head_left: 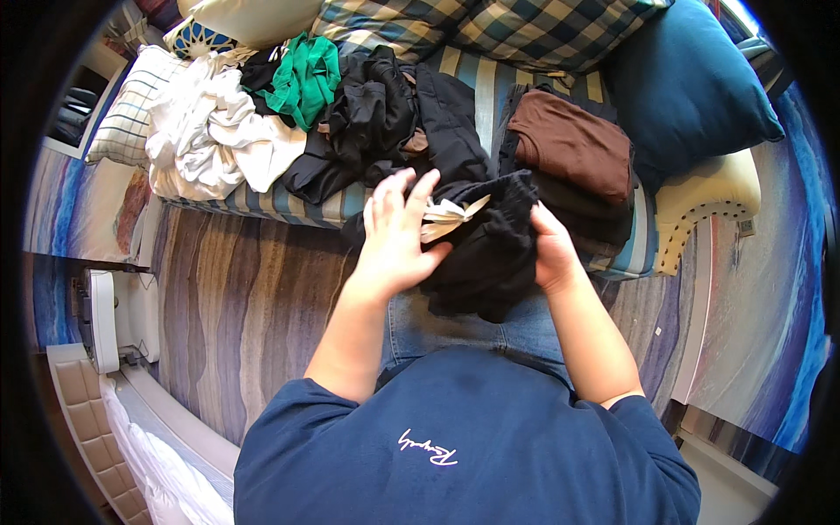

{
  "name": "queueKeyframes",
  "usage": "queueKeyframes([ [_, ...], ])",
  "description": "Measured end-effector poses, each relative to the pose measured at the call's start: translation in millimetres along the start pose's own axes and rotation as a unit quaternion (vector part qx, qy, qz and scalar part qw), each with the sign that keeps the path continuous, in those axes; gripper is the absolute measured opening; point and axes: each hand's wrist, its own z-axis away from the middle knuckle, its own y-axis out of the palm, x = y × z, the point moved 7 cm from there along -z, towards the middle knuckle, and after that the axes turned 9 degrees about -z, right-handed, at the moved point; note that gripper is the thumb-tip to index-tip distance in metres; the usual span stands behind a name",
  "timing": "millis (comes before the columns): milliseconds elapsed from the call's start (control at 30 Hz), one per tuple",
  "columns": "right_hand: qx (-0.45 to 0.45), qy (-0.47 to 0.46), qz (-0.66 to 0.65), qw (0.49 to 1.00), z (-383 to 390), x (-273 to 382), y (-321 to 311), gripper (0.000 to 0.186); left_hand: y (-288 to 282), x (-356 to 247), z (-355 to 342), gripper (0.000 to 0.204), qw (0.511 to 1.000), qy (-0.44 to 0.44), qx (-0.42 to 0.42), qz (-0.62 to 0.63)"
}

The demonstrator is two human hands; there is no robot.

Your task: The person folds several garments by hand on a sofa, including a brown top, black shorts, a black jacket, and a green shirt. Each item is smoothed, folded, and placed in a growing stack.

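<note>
A black garment hangs bunched in front of me, above my lap, with white labels showing at its upper left. My right hand grips its right edge, thumb on top and the other fingers partly hidden. On the other side my left hand is spread, its fingers stretched toward the couch and its thumb close to the cloth; whether it touches is hard to tell. Just beyond lies a heap of black clothes. A folded brown garment tops a stack of dark clothes to the right.
The striped couch carries a white clothing pile and a green garment at left. A dark blue cushion and checked cushions line its back and right end. A white quilt lies at lower left.
</note>
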Motion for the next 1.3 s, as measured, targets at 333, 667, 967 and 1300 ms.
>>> queueKeyframes([
  [333,-0.001,-0.078,0.205,0.976,4,32,22,0.041,-11,41,13,0.026,0.734,-0.214,0.157,0.625],
  [667,-0.013,-0.154,0.314,0.937,-46,79,98,0.042,-4,8,-60,0.031,0.79,-0.104,0.063,0.601],
  [967,0.027,-0.136,0.109,0.984,-94,111,130,0.038,-14,-7,-89,0.042,0.538,-0.073,0.144,0.827],
  [1300,0.126,-0.278,0.417,0.856,-120,98,211,0.042,25,11,-123,0.063,0.707,-0.181,0.063,0.681],
])
